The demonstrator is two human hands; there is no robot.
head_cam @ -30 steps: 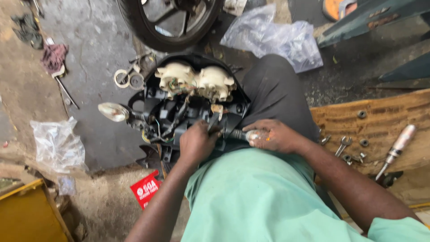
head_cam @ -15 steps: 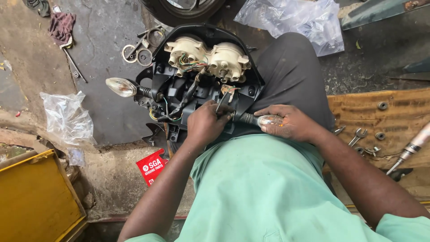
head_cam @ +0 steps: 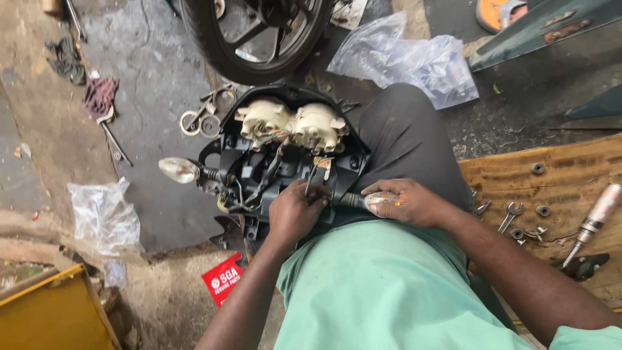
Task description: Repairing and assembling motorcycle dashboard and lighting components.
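My left grip [head_cam: 295, 214] pinches wires on the headlight housing [head_cam: 285, 162]; my right grip [head_cam: 408, 202], at 3 o'clock, clasps its indicator lamp [head_cam: 379, 201].

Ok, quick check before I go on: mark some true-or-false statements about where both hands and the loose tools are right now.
1. The right hand is wrapped around the turn signal on that side of the headlight housing. True.
2. The left hand rests on the yellow bin. False: it is at the wiring behind the housing, and the yellow bin sits apart at the lower left.
3. A screwdriver lies on the wooden board with spanners and nuts. True.
4. The other turn signal is held by a hand. False: it sticks out free on the far side.
5. The wheel lies flat on the board. False: it stands on the ground beyond the housing.
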